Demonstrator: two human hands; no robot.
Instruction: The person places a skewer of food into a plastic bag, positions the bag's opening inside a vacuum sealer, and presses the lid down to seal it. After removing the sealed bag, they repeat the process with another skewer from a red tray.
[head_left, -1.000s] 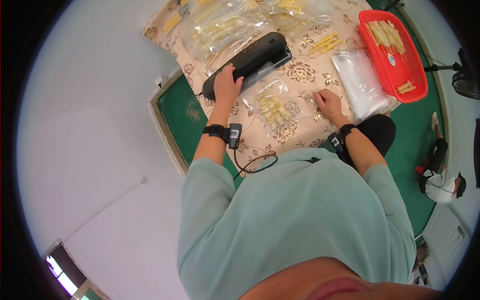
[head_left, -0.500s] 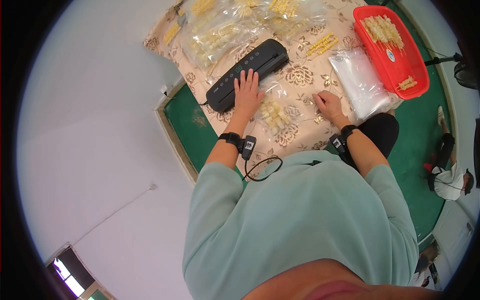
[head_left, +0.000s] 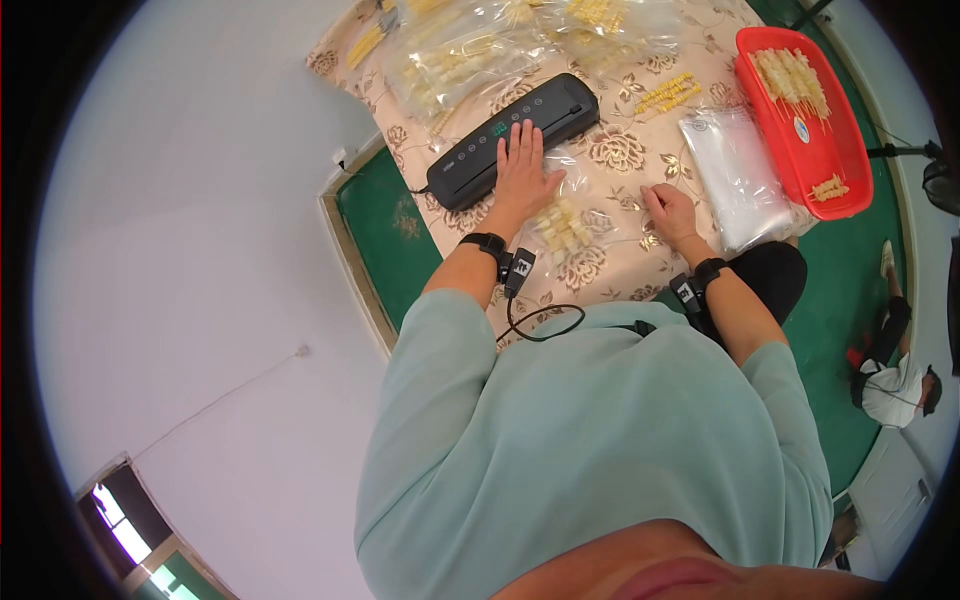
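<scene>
A flowered cloth [head_left: 585, 272] covers the table, beside a white wall. On it lies the black machine [head_left: 565, 100], slanted, with a green lit display. The left hand [head_left: 520, 180] rests flat on its near side, fingers extended and thumb apart, grasping nothing; probably this presses or steadies the machine. The clear bag with pale skewers [head_left: 562, 226] lies just beside, its upper end toward the machine, perhaps so that its mouth can reach the edge; the hand hides this contact. The right hand [head_left: 670, 212] rests on the cloth, fingers curled almost closed; whether they hold something, one cannot tell. Flat clear bags [head_left: 735, 180] and the red basin [head_left: 842, 150] lie to the right, seemingly for easy reach.
</scene>
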